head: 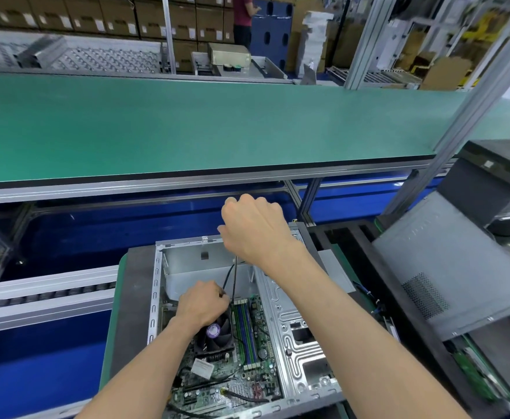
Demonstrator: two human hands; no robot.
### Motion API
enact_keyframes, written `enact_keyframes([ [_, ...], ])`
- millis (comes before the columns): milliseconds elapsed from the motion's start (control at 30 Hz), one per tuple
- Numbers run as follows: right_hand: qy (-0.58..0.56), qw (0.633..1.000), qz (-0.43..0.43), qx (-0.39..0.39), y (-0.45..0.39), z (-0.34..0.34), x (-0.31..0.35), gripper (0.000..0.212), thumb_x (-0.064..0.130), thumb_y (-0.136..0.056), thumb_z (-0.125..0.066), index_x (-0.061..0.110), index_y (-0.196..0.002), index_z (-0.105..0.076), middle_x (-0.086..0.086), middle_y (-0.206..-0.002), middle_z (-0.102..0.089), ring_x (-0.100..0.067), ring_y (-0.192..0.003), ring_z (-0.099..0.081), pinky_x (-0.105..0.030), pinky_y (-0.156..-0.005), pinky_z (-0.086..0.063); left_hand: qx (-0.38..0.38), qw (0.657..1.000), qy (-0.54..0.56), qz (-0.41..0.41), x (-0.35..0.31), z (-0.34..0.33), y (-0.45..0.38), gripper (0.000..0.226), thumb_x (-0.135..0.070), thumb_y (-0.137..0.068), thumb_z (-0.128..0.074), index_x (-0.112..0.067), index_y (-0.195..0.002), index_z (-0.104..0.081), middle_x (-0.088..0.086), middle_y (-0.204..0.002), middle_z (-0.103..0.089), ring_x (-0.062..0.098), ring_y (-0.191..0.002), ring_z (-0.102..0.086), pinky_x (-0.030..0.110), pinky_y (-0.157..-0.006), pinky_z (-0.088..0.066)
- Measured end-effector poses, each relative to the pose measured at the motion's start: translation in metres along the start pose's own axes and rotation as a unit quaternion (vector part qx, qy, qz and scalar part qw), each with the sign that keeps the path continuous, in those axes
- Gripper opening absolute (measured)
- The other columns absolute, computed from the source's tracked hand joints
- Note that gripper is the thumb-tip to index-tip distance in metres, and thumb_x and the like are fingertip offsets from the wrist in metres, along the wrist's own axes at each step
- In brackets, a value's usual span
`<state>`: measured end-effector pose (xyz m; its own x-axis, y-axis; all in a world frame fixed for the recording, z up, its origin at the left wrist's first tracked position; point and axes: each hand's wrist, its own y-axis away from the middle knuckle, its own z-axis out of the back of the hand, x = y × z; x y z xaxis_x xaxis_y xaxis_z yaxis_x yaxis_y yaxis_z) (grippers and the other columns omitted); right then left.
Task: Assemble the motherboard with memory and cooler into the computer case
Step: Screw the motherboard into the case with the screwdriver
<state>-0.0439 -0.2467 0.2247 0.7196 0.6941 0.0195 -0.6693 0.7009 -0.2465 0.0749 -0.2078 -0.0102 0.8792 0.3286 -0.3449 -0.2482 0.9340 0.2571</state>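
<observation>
Motherboard [235,367] sits inside open case [293,328]; right hand [255,228] grips a long screwdriver [235,276] upright, left hand [202,303] pinches its tip by the cooler [216,335].

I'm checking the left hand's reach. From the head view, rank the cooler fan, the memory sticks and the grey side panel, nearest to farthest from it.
1. Cooler fan, just below the left hand.
2. Memory sticks, to its right.
3. Grey side panel, far right, outside the case.

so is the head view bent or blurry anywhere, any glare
Head view: wide-angle bending curves the green bench top and slants the aluminium post; the far cardboard boxes look soft; the grey open computer case and both hands stay sharp; mild sheen on blue panels.
</observation>
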Motion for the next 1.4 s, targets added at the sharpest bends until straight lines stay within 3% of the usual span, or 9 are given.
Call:
enact_keyframes([
  [467,-0.079,0.992,0.032,0.092,-0.004,0.013,-0.001,0.022,0.016,-0.078,-0.063,0.008,-0.097,-0.053,-0.005,-0.096,-0.046,-0.024,-0.07,-0.043,-0.033,-0.058,-0.03,-0.018,1.0,-0.018,-0.016,-0.003,-0.002,0.004,0.033,-0.047,-0.093,-0.051,-0.024,-0.1,-0.074,-0.001,-0.096,-0.075,0.027,-0.091,-0.067,0.032,-0.071,-0.051],
  [600,0.029,0.999,-0.002,0.025,-0.004,0.006,0.003,0.019,0.019,-0.094,-0.056,0.014,-0.083,-0.041,0.0,-0.074,-0.034,-0.028,-0.072,-0.042,-0.036,-0.061,-0.03,-0.073,0.994,0.076,-0.018,-0.009,0.01,0.016,0.034,-0.049,-0.088,-0.055,-0.037,-0.116,-0.07,-0.01,-0.078,-0.072,0.013,-0.081,-0.066,0.03,-0.065,-0.047],
  [667,0.032,0.999,-0.002,0.033,-0.005,0.005,0.002,0.022,0.024,-0.094,-0.056,0.014,-0.081,-0.041,0.001,-0.071,-0.028,-0.027,-0.07,-0.042,-0.036,-0.06,-0.028,-0.121,0.975,0.183,-0.042,-0.015,0.022,0.021,0.029,-0.047,-0.085,-0.064,-0.037,-0.111,-0.072,-0.014,-0.045,-0.05,0.004,-0.051,-0.049,0.027,-0.056,-0.044],
  [767,-0.056,0.994,0.038,0.085,-0.004,0.011,0.001,0.017,0.019,-0.08,-0.06,0.01,-0.089,-0.049,-0.003,-0.087,-0.039,-0.025,-0.068,-0.043,-0.033,-0.056,-0.027,-0.19,0.935,0.285,-0.088,-0.023,0.041,0.025,0.02,-0.042,-0.086,-0.072,-0.033,-0.102,-0.078,-0.006,-0.042,-0.03,0.011,-0.044,-0.031,0.02,-0.045,-0.025],
  [867,-0.028,0.997,0.032,0.058,0.0,0.009,0.002,0.014,0.016,-0.086,-0.058,0.01,-0.088,-0.046,-0.003,-0.078,-0.038,-0.028,-0.073,-0.043,-0.035,-0.059,-0.029,-0.189,0.928,0.307,-0.096,-0.029,0.053,0.028,0.015,-0.037,-0.089,-0.073,-0.028,-0.098,-0.081,-0.019,-0.048,-0.057,0.005,-0.044,-0.046,0.018,-0.047,-0.031],
  [933,0.041,0.999,0.011,0.024,0.002,0.006,0.002,0.02,0.021,-0.095,-0.054,0.014,-0.082,-0.04,0.001,-0.069,-0.027,-0.028,-0.071,-0.041,-0.036,-0.059,-0.028,-0.18,0.933,0.295,-0.105,-0.034,0.056,0.03,0.014,-0.031,-0.09,-0.073,-0.021,-0.093,-0.082,-0.038,-0.08,-0.056,-0.01,-0.075,-0.059,0.021,-0.055,-0.036],
  [1133,-0.076,0.993,0.052,0.076,0.006,0.013,-0.002,0.019,0.016,-0.083,-0.059,0.009,-0.099,-0.051,-0.005,-0.098,-0.049,-0.028,-0.078,-0.048,-0.035,-0.06,-0.034,-0.171,0.949,0.251,-0.079,-0.035,0.056,0.03,0.028,-0.03,-0.091,-0.071,-0.013,-0.069,-0.076,-0.009,-0.041,-0.049,0.014,-0.044,-0.037,0.022,-0.048,-0.027],
  [1267,0.037,0.999,0.021,0.01,0.011,0.006,0.002,0.015,0.021,-0.096,-0.053,0.014,-0.087,-0.043,-0.001,-0.077,-0.036,-0.028,-0.073,-0.045,-0.036,-0.06,-0.031,-0.149,0.958,0.231,-0.076,-0.038,0.058,0.03,0.034,-0.029,-0.091,-0.072,-0.014,-0.061,-0.068,0.0,-0.051,-0.057,0.015,-0.048,-0.043,0.032,-0.055,-0.04],
  [1400,-0.065,0.994,0.043,0.08,0.01,0.015,-0.005,0.02,0.017,-0.079,-0.06,0.01,-0.094,-0.049,-0.004,-0.091,-0.044,-0.027,-0.074,-0.047,-0.035,-0.059,-0.034,-0.137,0.964,0.219,-0.062,-0.04,0.06,0.032,0.039,-0.029,-0.092,-0.07,-0.026,-0.054,-0.065,0.0,-0.053,-0.06,0.021,-0.052,-0.044,0.033,-0.054,-0.036],
])
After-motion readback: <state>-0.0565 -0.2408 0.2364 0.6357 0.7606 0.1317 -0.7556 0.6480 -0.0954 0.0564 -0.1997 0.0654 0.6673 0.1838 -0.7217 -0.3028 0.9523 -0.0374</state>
